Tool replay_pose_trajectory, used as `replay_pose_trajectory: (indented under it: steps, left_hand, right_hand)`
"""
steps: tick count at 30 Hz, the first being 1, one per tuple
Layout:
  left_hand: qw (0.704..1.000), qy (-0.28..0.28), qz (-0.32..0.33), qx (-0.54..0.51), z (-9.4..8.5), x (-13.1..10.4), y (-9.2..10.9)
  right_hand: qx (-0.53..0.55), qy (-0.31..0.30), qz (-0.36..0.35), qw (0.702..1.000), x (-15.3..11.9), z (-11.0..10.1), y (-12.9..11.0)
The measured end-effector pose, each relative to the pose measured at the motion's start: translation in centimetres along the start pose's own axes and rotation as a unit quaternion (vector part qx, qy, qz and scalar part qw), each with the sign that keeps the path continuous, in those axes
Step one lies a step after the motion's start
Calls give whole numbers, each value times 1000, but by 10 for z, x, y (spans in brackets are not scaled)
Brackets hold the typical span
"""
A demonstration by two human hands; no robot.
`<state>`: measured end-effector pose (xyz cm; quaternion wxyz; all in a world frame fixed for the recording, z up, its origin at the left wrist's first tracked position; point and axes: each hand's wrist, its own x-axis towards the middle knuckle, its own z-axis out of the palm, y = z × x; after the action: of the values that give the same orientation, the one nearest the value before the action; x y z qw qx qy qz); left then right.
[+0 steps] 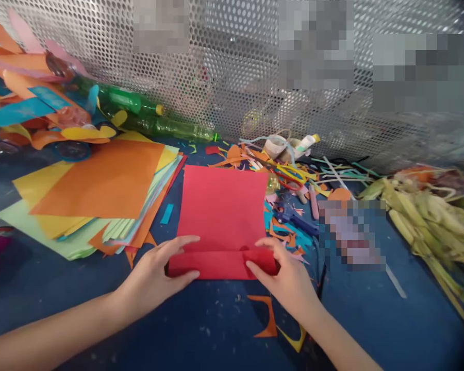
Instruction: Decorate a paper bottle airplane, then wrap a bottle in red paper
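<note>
A red sheet of paper (224, 208) lies on the blue table in front of me, its near edge folded or rolled up into a band. My left hand (158, 268) holds the left end of this band, thumb on the near side and fingers over the top. At the right end, my right hand (286, 273) grips the band the same way. The far part of the sheet lies flat. Left of it sits a stack of coloured paper with an orange sheet (104, 180) on top.
Paper scraps, scissors (290, 180) and a blue glue gun (299, 219) lie right of the sheet. Green bottles (178, 129) rest by the perforated metal panel (232, 67). Corn husks (413, 216) are far right, paper flower shapes (77, 134) far left. An orange scrap (269, 317) lies near my right wrist.
</note>
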<state>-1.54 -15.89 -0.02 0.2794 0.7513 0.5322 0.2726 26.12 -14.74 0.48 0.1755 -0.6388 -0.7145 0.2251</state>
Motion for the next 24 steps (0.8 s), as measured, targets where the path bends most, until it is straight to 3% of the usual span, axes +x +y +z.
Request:
replay_pose_trajectory:
  steps: [4, 7, 11, 14, 19, 24]
  left_hand:
    - [998, 0, 47, 34, -2, -2, -2]
    - [997, -43, 14, 61, -7, -1, 0]
    - [995, -66, 9, 69, -15, -1, 5]
    - [995, -64, 23, 77, -17, -2, 8]
    - [992, -77, 38, 96, -15, -4, 7]
    - [991, -54, 52, 110, -12, -4, 1]
  right_hand:
    - [-37, 9, -35, 999, -3, -2, 0]
    - [-38, 18, -44, 998, -4, -7, 3]
    - [55, -57, -30, 996, -3, -10, 9]
    - [75, -60, -54, 994, -3, -8, 10]
    - [-10, -44, -69, 997, -5, -9, 4]
    - [31, -59, -61, 996, -6, -12, 3]
